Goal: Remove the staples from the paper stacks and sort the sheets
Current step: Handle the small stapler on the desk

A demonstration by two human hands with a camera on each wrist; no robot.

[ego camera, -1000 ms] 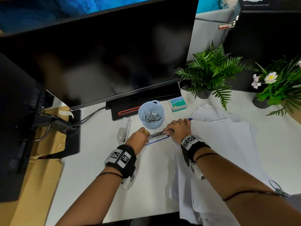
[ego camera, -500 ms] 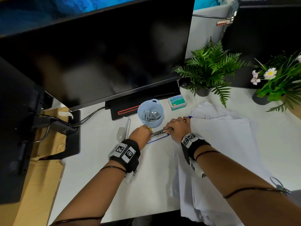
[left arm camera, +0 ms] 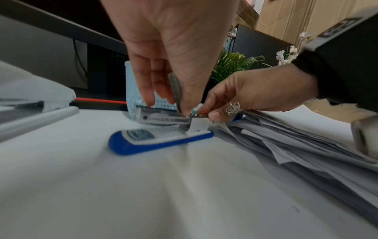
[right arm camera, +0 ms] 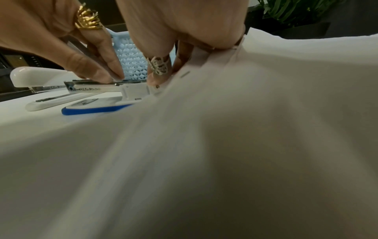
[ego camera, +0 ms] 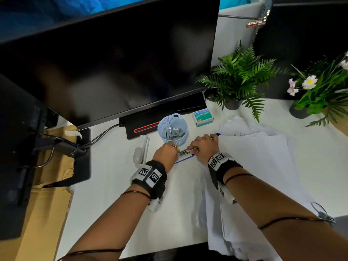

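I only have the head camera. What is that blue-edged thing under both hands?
Observer: A blue stapler, opened, with its metal magazine raised above the base.
Operator: What's the left hand doing?
Observer: The left hand presses straight fingers down on the magazine.
Operator: Any staple in the paper?
Observer: Yes. The right wrist view shows one staple in the paper corner that the right hand pinches.

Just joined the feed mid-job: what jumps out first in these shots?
Both hands meet at centre desk over an opened blue-based stapler: the left hand presses its metal magazine, the right hand pinches its rear end. A big paper pile lies right of them, and a light-blue basket of staple strips stands just behind.
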